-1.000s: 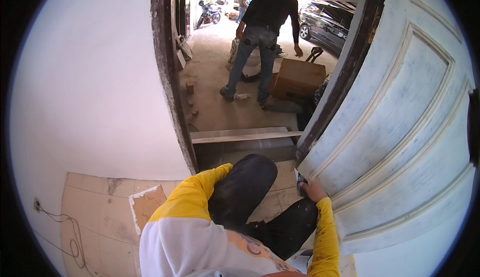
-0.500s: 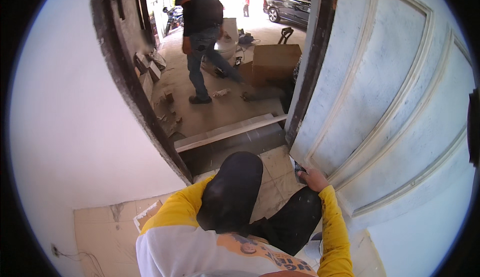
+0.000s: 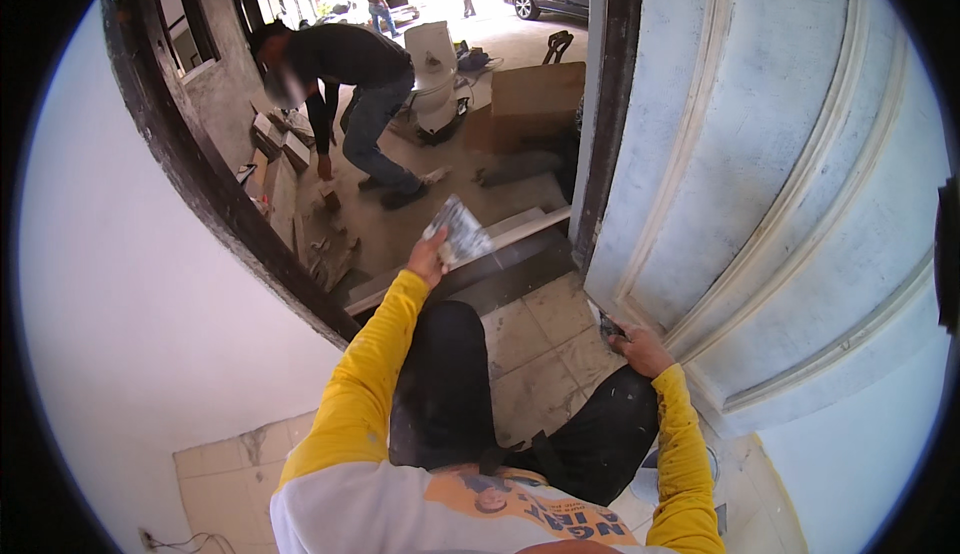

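Observation:
My left hand (image 3: 428, 259) is raised beyond my left knee, fingers closed on a flat, thin plate (image 3: 461, 234) smeared grey and white. Over by the lower corner of the white panelled door (image 3: 770, 154), my right hand (image 3: 645, 351) grips a small flat-bladed tool with a dark handle (image 3: 608, 327), which looks like a putty knife. Its blade is close to the door's bottom edge; whether it touches I cannot tell. The door carries patchy, whitish smears and raised mouldings.
Ahead lies a dark doorway step (image 3: 520, 272) with a pale strip. Beyond it a co-worker (image 3: 365, 84) bends toward scraps by the wall. A cardboard box (image 3: 535, 104) and a white toilet (image 3: 434, 74) stand outside. A bucket (image 3: 650, 479) is partly hidden by my right arm.
My left hand has come up into view holding the plate. My right hand has barely moved. The co-worker, upright before, now stoops to the left with an arm reaching down.

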Demonstrator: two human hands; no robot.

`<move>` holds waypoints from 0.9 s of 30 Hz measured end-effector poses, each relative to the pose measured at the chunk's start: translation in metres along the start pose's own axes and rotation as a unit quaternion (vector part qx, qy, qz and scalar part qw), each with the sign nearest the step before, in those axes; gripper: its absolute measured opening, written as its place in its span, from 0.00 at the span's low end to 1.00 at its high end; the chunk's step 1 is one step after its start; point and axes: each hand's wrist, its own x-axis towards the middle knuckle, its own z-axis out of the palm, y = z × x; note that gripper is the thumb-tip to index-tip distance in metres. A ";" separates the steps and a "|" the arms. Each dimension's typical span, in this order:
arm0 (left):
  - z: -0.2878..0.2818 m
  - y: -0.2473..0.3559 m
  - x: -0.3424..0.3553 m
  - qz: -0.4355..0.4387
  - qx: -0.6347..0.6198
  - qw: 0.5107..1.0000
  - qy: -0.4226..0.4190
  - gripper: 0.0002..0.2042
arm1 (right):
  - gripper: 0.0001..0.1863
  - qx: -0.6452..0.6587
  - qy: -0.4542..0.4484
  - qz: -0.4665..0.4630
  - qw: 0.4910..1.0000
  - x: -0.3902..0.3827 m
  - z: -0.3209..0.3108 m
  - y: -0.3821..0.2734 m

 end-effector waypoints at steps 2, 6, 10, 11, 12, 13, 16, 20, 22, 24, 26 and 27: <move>0.041 0.037 -0.004 -0.072 -0.103 0.992 -0.031 0.14 | 0.25 -0.002 -0.014 0.052 0.999 0.001 -0.003 -0.013; 0.116 0.029 -0.018 -0.128 -0.132 0.975 -0.127 0.11 | 0.25 -0.026 -0.010 0.073 0.997 -0.001 -0.005 -0.011; 0.153 -0.008 -0.018 -0.186 -0.265 0.924 -0.204 0.18 | 0.24 -0.026 -0.014 0.095 0.995 -0.001 0.000 -0.007; 0.155 -0.013 -0.026 -0.151 -0.162 0.953 -0.205 0.21 | 0.24 -0.021 -0.005 0.085 0.996 -0.003 -0.001 -0.006; 0.157 -0.018 -0.036 -0.114 -0.056 0.971 -0.203 0.24 | 0.24 -0.017 0.003 0.075 0.997 -0.005 -0.002 -0.005; 0.157 -0.013 -0.035 -0.103 -0.015 0.976 -0.192 0.27 | 0.24 -0.015 0.013 0.068 0.998 -0.003 -0.003 -0.007; 0.152 -0.016 -0.037 -0.160 -0.049 0.976 -0.142 0.34 | 0.24 -0.017 0.034 0.055 0.998 -0.004 0.000 -0.009; 0.139 -0.031 -0.040 -0.293 -0.187 0.936 -0.059 0.45 | 0.23 -0.031 0.059 0.062 0.996 0.005 0.007 -0.006; 0.122 -0.036 -0.042 -0.203 -0.051 0.968 -0.139 0.36 | 0.23 -0.034 0.082 0.053 0.995 0.012 0.011 -0.008; 0.111 -0.046 -0.040 -0.188 -0.059 0.961 -0.193 0.27 | 0.23 -0.034 0.108 0.030 0.993 0.018 0.015 -0.009; 0.104 -0.050 -0.031 -0.242 -0.208 0.923 -0.215 0.20 | 0.23 -0.044 0.089 0.042 0.994 0.029 0.019 -0.013; 0.101 -0.054 -0.032 -0.255 -0.230 0.915 -0.211 0.18 | 0.22 -0.049 0.079 0.048 0.995 0.032 0.021 -0.013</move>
